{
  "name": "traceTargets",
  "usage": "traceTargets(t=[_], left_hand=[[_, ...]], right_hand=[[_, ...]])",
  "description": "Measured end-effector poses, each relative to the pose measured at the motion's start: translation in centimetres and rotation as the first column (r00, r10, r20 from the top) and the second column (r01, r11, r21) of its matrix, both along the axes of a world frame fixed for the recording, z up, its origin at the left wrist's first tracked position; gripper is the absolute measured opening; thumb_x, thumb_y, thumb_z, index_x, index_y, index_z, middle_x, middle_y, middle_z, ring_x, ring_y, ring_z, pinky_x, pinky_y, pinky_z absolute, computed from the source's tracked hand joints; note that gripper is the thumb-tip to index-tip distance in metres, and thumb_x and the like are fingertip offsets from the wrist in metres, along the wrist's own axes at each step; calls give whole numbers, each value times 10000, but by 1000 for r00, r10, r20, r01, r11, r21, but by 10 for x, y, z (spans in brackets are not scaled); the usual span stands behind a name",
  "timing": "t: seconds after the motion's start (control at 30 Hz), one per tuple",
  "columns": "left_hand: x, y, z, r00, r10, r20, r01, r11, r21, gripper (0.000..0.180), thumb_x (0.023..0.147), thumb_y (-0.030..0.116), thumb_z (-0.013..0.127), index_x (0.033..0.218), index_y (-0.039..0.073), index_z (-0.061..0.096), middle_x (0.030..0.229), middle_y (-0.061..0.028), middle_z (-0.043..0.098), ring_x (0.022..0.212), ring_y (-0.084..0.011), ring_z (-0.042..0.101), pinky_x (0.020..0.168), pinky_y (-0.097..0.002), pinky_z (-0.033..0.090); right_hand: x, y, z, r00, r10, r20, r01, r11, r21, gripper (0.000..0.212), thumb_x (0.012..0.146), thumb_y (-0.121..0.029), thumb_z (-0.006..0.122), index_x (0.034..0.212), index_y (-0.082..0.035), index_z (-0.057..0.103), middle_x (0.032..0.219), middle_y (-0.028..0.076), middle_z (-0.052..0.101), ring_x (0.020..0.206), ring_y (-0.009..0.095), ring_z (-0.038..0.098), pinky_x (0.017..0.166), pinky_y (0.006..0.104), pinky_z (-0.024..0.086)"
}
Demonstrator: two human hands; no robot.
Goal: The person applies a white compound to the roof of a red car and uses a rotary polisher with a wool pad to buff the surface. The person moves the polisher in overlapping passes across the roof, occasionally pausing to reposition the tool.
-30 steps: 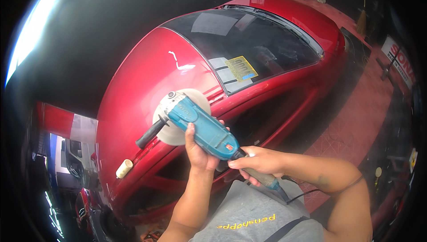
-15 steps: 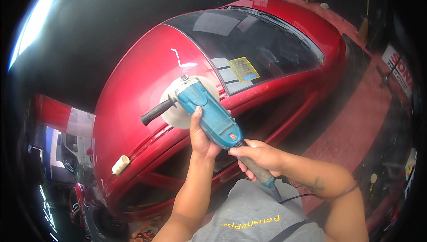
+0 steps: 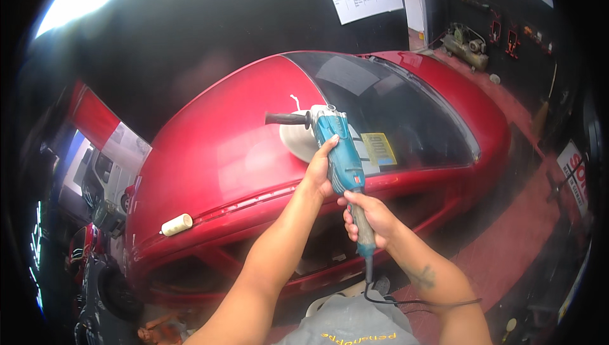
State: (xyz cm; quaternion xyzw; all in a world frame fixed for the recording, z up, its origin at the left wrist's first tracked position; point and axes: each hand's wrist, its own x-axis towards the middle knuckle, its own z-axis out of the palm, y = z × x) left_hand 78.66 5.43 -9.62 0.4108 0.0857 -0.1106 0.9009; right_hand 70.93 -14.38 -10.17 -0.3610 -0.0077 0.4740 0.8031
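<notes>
A teal corded polisher [image 3: 346,158] is held out over the red car's roof [image 3: 209,148], its white round pad [image 3: 295,140] lying on the paint near the windshield edge. My left hand [image 3: 321,170] is closed around the side of its body, thumb along the casing; the fingers underneath are partly hidden. Farther back, my right hand [image 3: 373,217] wraps the rear grip. The black side handle [image 3: 285,118] points left, held by neither hand. A white streak of paste [image 3: 294,100] shows on the roof just beyond the pad.
A cream bottle [image 3: 176,225] lies on the roof's near left edge. The power cord [image 3: 419,302] runs from the grip past my right forearm. A yellow-and-white card [image 3: 379,148] sits at the windshield [image 3: 406,110]. An air compressor [image 3: 466,46] stands by the far wall.
The polisher has moved farther across the roof, its pad now beside the paste streak. Its side handle has swung from lower left to nearly level. My view has tilted up.
</notes>
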Motion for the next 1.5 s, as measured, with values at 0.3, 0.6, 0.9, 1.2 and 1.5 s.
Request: traceTargets(t=[0.3,0.6,0.9,1.2,1.5], left_hand=[[73,68,1,997,-3,75,6,999,-34,644,994,583,718,1375,71,624,1166,-183,740,1024,-356,756,900,-546,646],[24,119,-9,976,131,172,-110,986,-129,752,988,630,697,1428,34,569,1173,-225,715,1018,-394,751,890,-572,650],[-85,175,-3,877,373,302,-306,919,-248,771,1006,642,662,1366,-36,601,1176,-198,722,1116,-370,732,987,-556,616],[-119,140,-11,884,377,277,-317,918,-238,801,981,659,673,1383,-29,597,1153,-214,735,1051,-382,762,922,-556,650],[-34,39,-15,973,194,128,-147,940,-307,594,1009,492,730,1378,44,600,1148,-183,734,996,-340,767,907,-544,654]], right_hand=[[78,60,20,995,40,92,-31,995,-90,452,1029,-522,740,1083,-94,607,765,33,627,582,163,639,517,347,580],[57,99,33,957,189,219,-137,963,-234,493,1027,-564,721,1074,-89,598,774,44,625,594,164,652,511,344,571],[2,167,41,819,443,364,-327,882,-338,563,1051,-560,675,1224,-41,546,835,66,612,597,154,645,493,323,562],[-20,137,34,837,416,357,-332,903,-274,726,1012,-706,627,1272,-37,511,894,122,685,665,220,753,535,342,576],[2,44,26,987,65,144,-13,942,-336,618,1044,-630,596,1301,-71,535,847,120,718,575,165,657,479,321,570]])
